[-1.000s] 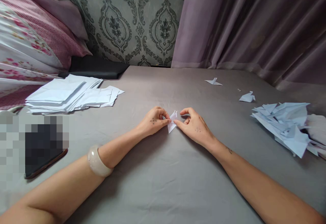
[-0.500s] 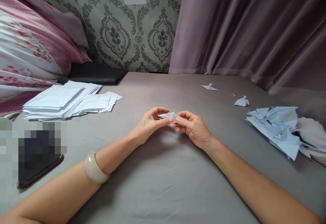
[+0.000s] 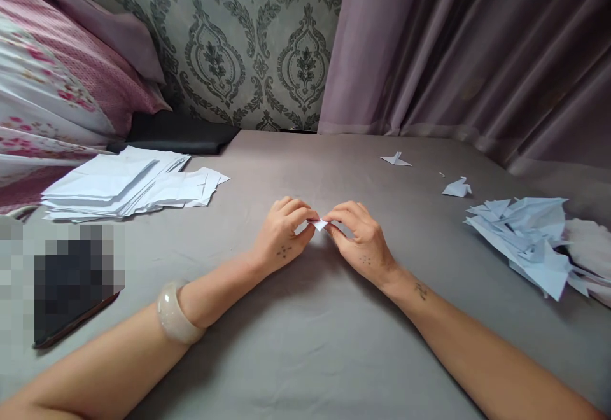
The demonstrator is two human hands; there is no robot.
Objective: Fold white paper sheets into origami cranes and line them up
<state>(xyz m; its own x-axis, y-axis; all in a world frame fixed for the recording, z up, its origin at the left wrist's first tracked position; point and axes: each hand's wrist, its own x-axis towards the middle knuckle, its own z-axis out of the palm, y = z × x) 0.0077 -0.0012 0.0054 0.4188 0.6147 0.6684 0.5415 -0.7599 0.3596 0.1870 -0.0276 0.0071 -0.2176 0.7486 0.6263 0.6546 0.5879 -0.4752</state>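
My left hand (image 3: 289,232) and right hand (image 3: 360,238) meet in the middle of the grey cloth (image 3: 305,343), fingertips of both pinched on a small folded white paper (image 3: 319,225), mostly hidden between them. If I pulled outward unevenly, I think the thin paper might tear; pressing too hard could crush a crease askew, and a loose pinch might let it slip. My bangle (image 3: 176,315) could brush the dark flat object (image 3: 71,293) at near left if that arm swung out. Farther left lies a paper stack (image 3: 100,178); on the right, a bird-shaped fold (image 3: 458,187) sits just beyond a crowded paper heap (image 3: 525,229), which a wide right sweep might scatter.
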